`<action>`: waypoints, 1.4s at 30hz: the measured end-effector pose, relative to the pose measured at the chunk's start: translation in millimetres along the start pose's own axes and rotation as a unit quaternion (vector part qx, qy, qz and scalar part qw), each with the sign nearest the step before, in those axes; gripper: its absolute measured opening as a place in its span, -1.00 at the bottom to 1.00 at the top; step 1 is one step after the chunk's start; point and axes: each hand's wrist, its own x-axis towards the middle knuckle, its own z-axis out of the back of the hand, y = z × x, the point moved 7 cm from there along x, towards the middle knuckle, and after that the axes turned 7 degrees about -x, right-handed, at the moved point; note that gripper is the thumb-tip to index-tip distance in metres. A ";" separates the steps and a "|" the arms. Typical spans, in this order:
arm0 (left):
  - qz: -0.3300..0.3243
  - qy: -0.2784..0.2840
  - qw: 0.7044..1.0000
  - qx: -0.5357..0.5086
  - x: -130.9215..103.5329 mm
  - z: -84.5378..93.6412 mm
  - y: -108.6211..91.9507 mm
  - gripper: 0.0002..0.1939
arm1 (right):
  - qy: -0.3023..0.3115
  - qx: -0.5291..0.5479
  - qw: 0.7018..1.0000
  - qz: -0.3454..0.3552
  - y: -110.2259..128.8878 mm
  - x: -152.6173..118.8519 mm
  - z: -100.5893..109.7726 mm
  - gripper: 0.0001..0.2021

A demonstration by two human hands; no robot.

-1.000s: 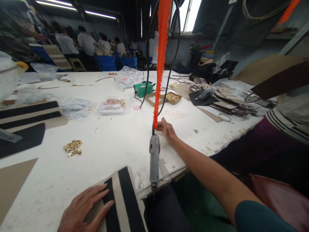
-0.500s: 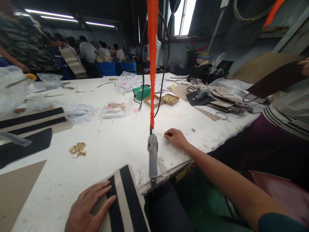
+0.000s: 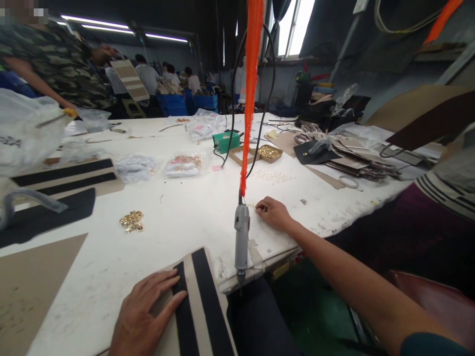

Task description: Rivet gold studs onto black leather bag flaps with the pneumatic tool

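Note:
My left hand [image 3: 146,311] lies with fingers spread on a beige panel with black stripes [image 3: 211,301] at the table's near edge. Out on the white table [image 3: 193,207], my right hand [image 3: 272,212] has its fingertips pinched together beside a few tiny gold pieces [image 3: 251,205]; what they hold, if anything, is too small to make out. Between my hands a grey electric screwdriver [image 3: 242,237] hangs tip down from an orange cord [image 3: 252,89]. A small pile of gold metal fittings [image 3: 131,221] rests left of it.
Scattered small pieces [image 3: 276,176] lie before a cardboard box of gold parts [image 3: 269,153] and a green box [image 3: 225,142]. Striped and black panels [image 3: 48,217] are at left, stacked pieces [image 3: 352,153] at right. People stand on both sides.
The whole view has shifted slightly, moving the scene rightward in the picture. The person at the far left has raised an arm with a striped panel. Both my hands keep nearly the same pose.

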 end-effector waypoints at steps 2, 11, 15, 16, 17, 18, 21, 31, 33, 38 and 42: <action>0.001 0.002 1.000 -0.002 -1.3 -0.5 0.2 -0.61 | 0.022 -0.004 1.000 -0.005 -0.9 3.6 -0.7 -0.92; 0.020 0.010 1.000 -0.015 -8.6 -4.3 6.8 -0.64 | 0.134 -0.015 0.991 -0.003 1.0 17.5 0.1 -0.93; 0.036 0.009 0.999 -0.031 -10.4 -6.0 7.7 -0.65 | 0.162 -0.057 0.985 0.007 8.1 20.8 -0.3 -0.91; 0.040 0.009 0.999 -0.034 -10.8 -6.4 8.2 -0.66 | 0.163 -0.074 0.984 0.013 10.4 21.3 -0.2 -0.91; 0.043 0.009 0.998 -0.038 -11.3 -6.7 8.6 -0.66 | 0.160 -0.092 0.983 0.021 12.9 21.5 0.1 -0.90; 0.046 0.008 0.998 -0.041 -11.8 -7.0 8.9 -0.67 | 0.155 -0.112 0.981 0.029 15.4 21.1 0.4 -0.89; 0.057 0.007 0.997 -0.048 -13.1 -6.0 7.5 -0.69 | 0.129 -0.162 0.977 0.046 22.4 16.4 1.3 -0.85; 0.140 0.027 0.988 -0.064 -15.1 5.9 -17.5 -0.79 | -0.009 -0.134 0.990 -0.040 22.2 -26.0 30.3 -0.71; 0.150 0.022 0.986 -0.066 -17.2 6.9 -18.2 -0.77 | -0.032 -0.109 0.991 -0.074 20.4 -47.9 48.3 -0.65; 0.151 0.021 0.985 -0.077 -22.1 5.2 -18.4 -0.73 | -0.041 0.085 0.989 -0.116 66.6 -121.4 68.1 -0.62; 0.150 0.019 0.985 -0.078 -23.2 5.6 -19.0 -0.72 | 0.098 0.198 0.975 0.017 172.1 -145.9 15.9 -0.72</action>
